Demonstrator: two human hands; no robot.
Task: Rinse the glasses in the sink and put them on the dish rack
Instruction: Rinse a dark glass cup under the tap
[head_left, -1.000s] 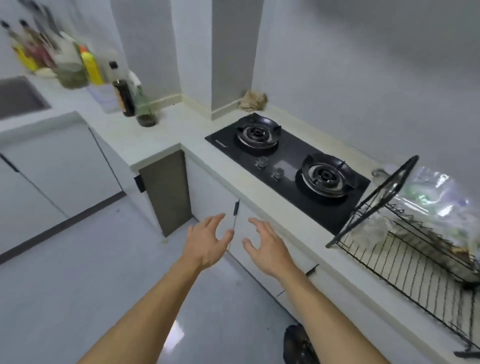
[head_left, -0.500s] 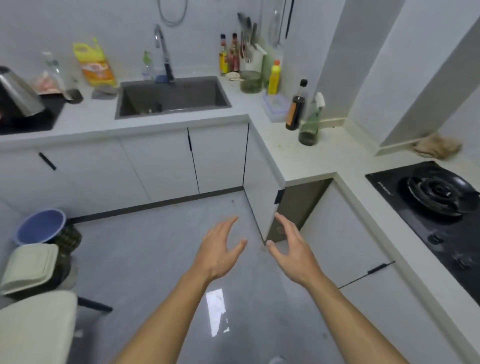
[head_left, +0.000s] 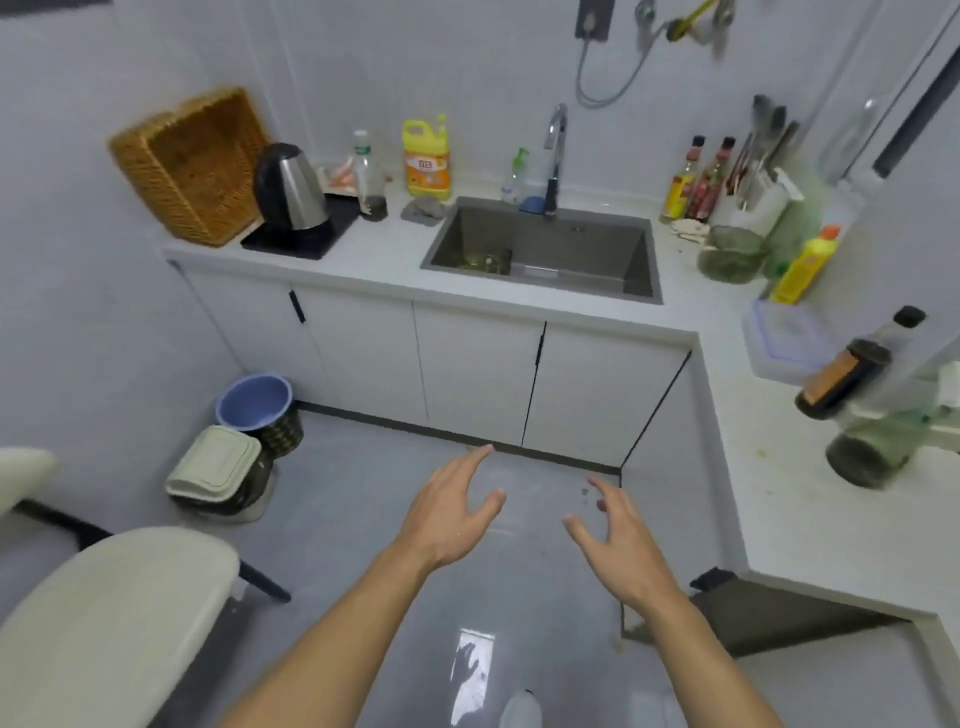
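- Left hand (head_left: 447, 512) and right hand (head_left: 621, 540) are held out over glossy grey floor, fingers spread wide, nothing gripped.
- Rectangular steel sink (head_left: 543, 249) is sunk in white matte counter ahead; glasses (head_left: 485, 259) are seen w/ blur in its left corner, count unclear.
- Curved chrome tap (head_left: 555, 150) is mounted behind.

Steel sink (head_left: 636, 257) set in the counter; something glassy (head_left: 485, 260) lies in its left end

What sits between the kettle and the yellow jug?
Head view: a clear bottle with dark dregs stands between the kettle and the yellow jug.
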